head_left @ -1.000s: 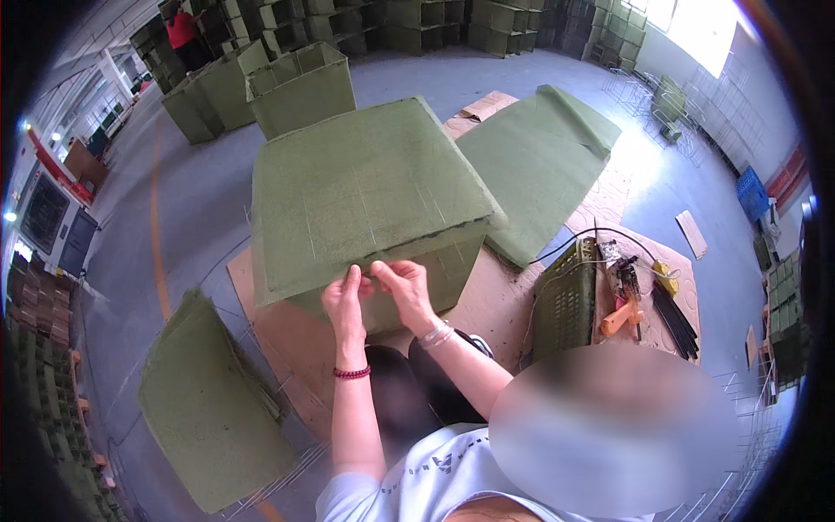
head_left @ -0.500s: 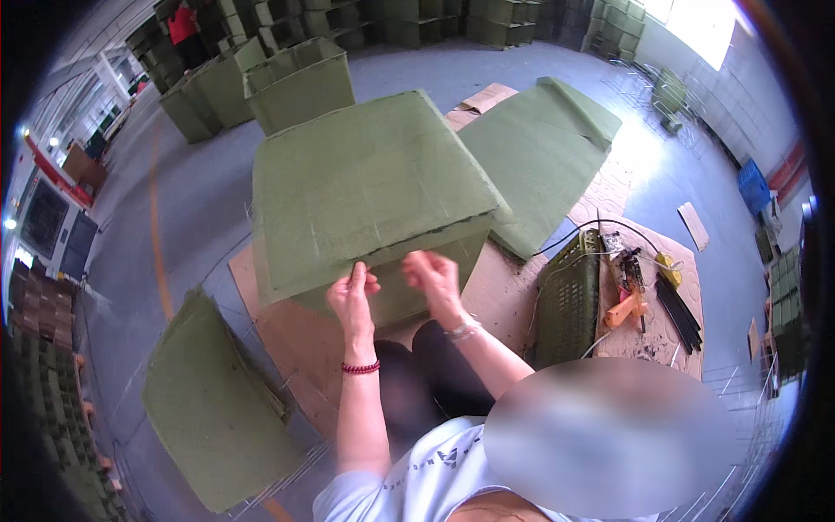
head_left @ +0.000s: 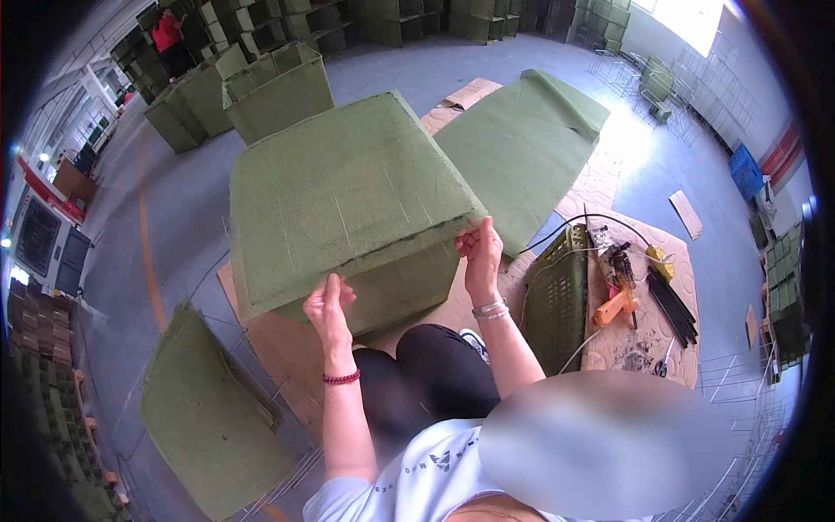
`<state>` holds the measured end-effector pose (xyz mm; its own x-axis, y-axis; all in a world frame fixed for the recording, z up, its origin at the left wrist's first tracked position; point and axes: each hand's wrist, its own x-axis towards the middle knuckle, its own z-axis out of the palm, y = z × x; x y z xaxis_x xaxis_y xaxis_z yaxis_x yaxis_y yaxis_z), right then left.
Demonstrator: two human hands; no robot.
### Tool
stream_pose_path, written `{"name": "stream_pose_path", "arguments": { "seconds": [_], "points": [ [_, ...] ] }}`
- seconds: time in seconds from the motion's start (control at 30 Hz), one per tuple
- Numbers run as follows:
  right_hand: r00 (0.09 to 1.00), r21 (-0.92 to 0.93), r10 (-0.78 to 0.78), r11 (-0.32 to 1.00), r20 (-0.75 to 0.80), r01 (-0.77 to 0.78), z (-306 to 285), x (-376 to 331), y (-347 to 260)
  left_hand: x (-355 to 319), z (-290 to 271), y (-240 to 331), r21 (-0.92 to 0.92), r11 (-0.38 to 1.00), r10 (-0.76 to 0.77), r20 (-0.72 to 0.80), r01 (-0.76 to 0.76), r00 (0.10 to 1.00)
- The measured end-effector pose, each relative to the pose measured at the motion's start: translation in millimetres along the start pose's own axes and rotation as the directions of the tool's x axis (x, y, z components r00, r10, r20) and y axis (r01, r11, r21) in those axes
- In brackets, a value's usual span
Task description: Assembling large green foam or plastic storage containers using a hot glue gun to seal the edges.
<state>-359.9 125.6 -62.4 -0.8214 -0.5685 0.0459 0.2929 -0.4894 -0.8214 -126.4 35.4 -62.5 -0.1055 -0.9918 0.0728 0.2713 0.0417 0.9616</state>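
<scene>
A large box [head_left: 330, 183] covered in green felt-like material stands in front of me. A dark smeared seam runs along its near top edge, and thin pale strands lie across its top. My left hand [head_left: 329, 311] is closed at the left part of that edge, thumb up against the green fabric. At the near right corner, my right hand [head_left: 481, 257] pinches the same fabric edge between thumb and curled fingers. The fingertips of both hands are partly hidden.
Cardboard [head_left: 261, 344] lies under the box. At right are a green plastic basket [head_left: 557, 304], an orange glue gun [head_left: 613, 306], black sticks [head_left: 672, 306] and scissors [head_left: 663, 365]. A green sheet [head_left: 513, 152] lies beyond; folded green panels [head_left: 209, 418] lie left. A person [head_left: 168, 39] stands far off.
My right hand has moved right along the near edge to the corner, away from my left hand. My left hand has shifted slightly left and down. The whole view has shifted a little.
</scene>
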Motion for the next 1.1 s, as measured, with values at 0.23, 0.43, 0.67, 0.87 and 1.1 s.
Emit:
{"name": "stream_pose_path", "arguments": {
  "seconds": [0.23,0.43,0.67,0.87,1.1],
  "points": [
    [0.999,0.007,0.022,1.000,-0.043,-0.022,3,7,5,-3,0,1,0.057,0.998,0.001,-0.007,-0.001,1.000],
    [0.999,-0.013,0.000,1.000,-0.041,-0.001,0,12,6,-3,4,1,0.040,0.999,0.001,-0.015,0.000,1.000],
    [1.000,0.013,-0.007,1.000,0.007,0.007,0,5,14,-1,1,-2,0.016,0.999,0.033,-0.033,-0.033,0.999],
    [1.000,0.066,0.007,0.998,0.018,-0.008,4,2,12,-1,3,0,0.003,1.000,0.012,-0.001,-0.012,1.000],
    [1.000,0.025,-0.009,1.000,-0.011,0.009,2,10,16,-2,4,-1,0.017,1.000,0.006,-0.002,-0.006,1.000]
  ]
}}
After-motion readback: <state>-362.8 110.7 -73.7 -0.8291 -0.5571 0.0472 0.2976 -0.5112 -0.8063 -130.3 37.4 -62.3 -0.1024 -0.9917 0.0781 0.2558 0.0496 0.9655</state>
